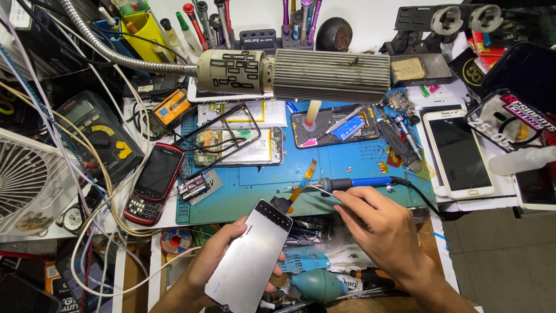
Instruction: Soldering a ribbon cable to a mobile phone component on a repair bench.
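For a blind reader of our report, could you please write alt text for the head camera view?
A person's left hand holds a silver phone panel over a cluttered repair bench, while the right hand grips thin tweezers beside a blue-handled soldering iron. Opened phones and tools lie on a blue work mat.

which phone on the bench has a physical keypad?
The red phone left of the blue mat: keypad below its screen. The white phone at right is all screen; the opened one shows its insides.
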